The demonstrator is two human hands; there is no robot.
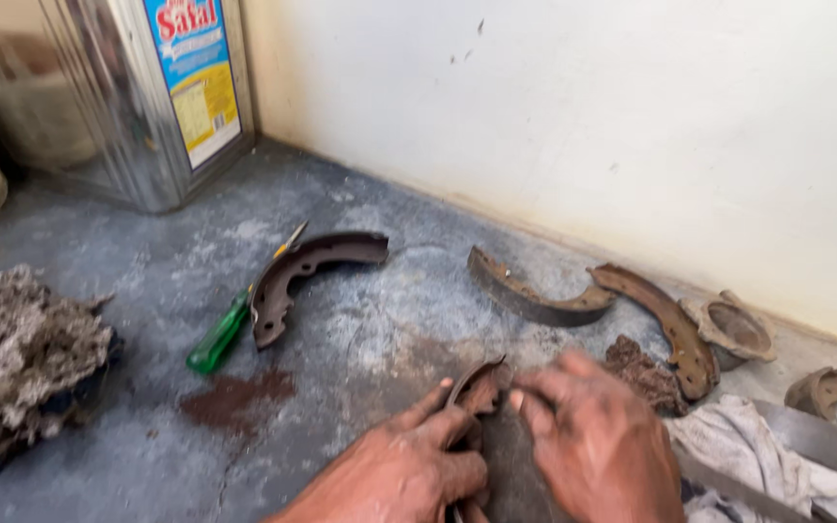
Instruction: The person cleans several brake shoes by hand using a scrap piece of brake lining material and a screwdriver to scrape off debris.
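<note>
My left hand (409, 465) and my right hand (593, 441) both grip a curved, rusty brake shoe (481, 397) at the bottom middle, low over the grey floor. Their fingers pinch its upper end, and its lower part is hidden behind my hands. A second dark brake shoe (307, 271) lies on the floor further off to the left, with a green-handled screwdriver (230, 324) tucked beside it.
Two more rusty brake shoes (535, 295) (666, 324) lie by the pale wall, near a rusty cup-shaped part (733, 329). A white rag (758, 450) sits at the right, a grey fibrous clump (21, 358) at the left, a large metal tin (138, 92) at the back.
</note>
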